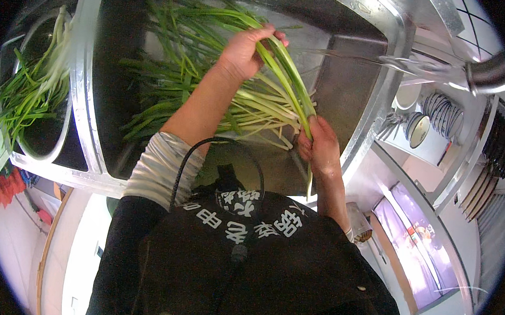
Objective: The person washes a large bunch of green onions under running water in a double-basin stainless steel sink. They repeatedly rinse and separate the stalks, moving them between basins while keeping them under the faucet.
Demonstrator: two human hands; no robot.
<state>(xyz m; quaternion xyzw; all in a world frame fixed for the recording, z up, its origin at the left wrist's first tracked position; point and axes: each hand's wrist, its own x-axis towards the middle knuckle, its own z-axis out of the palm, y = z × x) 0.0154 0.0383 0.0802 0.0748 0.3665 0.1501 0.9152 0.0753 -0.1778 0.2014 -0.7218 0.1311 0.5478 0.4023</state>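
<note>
My left hand grips a few long green onions by their leafy part, over a stainless steel sink basin. Lower right, my right hand is closed around the white root end of the same stalks, and one thin piece hangs below it. A large heap of green onions lies in the basin beneath and left of my hands, its pale ends pointing right. Water runs from a metal faucet at the upper right into the basin.
More green onions lie in a round container in the left basin, beyond the metal divider. Stacked bowls stand on a shelf at the right. The sink's right rim runs beside my right hand.
</note>
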